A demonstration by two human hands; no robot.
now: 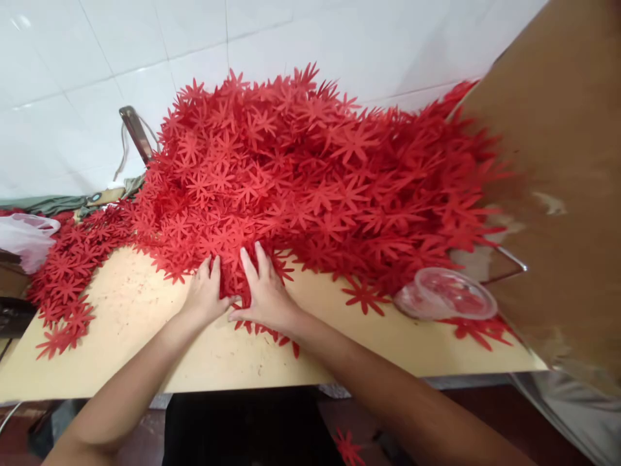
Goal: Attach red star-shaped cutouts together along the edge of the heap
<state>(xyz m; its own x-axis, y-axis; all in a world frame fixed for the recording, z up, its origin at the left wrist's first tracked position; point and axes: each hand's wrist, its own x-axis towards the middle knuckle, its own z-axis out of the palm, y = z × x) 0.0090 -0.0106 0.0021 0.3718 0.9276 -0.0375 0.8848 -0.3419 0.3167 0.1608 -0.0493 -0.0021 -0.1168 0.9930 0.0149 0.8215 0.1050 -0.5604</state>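
Observation:
A large heap of red flower-shaped cutouts (291, 175) is piled on a pale yellow tabletop (130, 323) against the wall. At the heap's front edge, my left hand (208, 291) lies with its fingers spread against some red pieces. Just to its right, my right hand (264, 291) has its fingers apart on the same pieces, its thumb pointing toward my left thumb. Several red pieces lie between the two hands and under my right palm. Neither hand is closed round a piece.
At the right, a clear plastic container (456, 294) stands by a brown board (557, 194). More red pieces (72, 272) spread at the left near a white plastic bag (29, 236). White tiles (121, 39) form the wall behind. One red piece (348, 448) lies below the table's front edge.

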